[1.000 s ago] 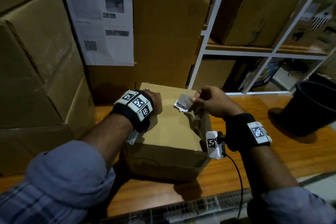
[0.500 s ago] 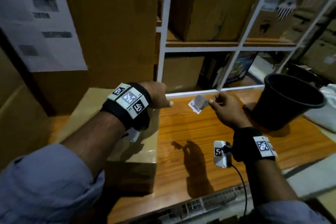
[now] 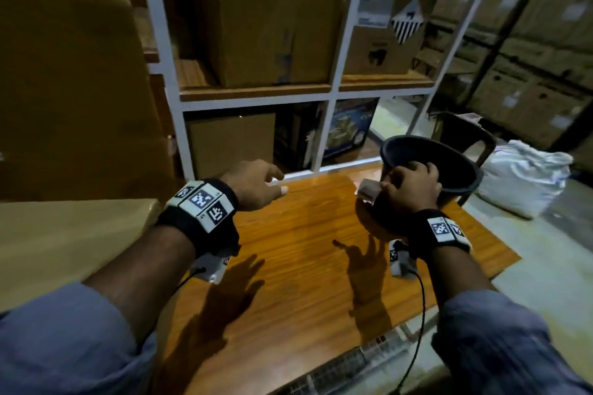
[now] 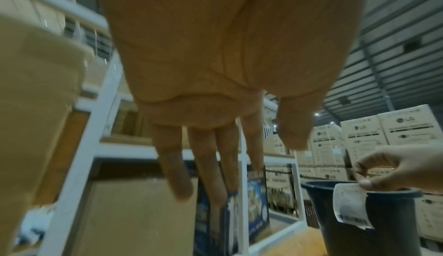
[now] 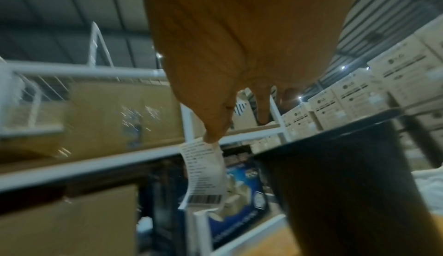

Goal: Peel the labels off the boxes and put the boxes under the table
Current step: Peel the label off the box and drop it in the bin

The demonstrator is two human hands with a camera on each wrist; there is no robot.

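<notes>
While the right hand (image 3: 409, 184) pinches a peeled label (image 3: 368, 191) just beside the black bucket (image 3: 465, 170), the left hand (image 3: 256, 183) hangs relaxed, well left of the bucket.

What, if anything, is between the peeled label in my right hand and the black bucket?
Nothing visible. The right hand pinches the label, which hangs at the near rim of the black bucket. The bucket's mouth is open, with no lid, and the left hand is off to the side, holding nothing.

"LG" logo on stacked cartons (image 4: 405, 127); label (image 5: 203, 175) print unreadable.
</notes>
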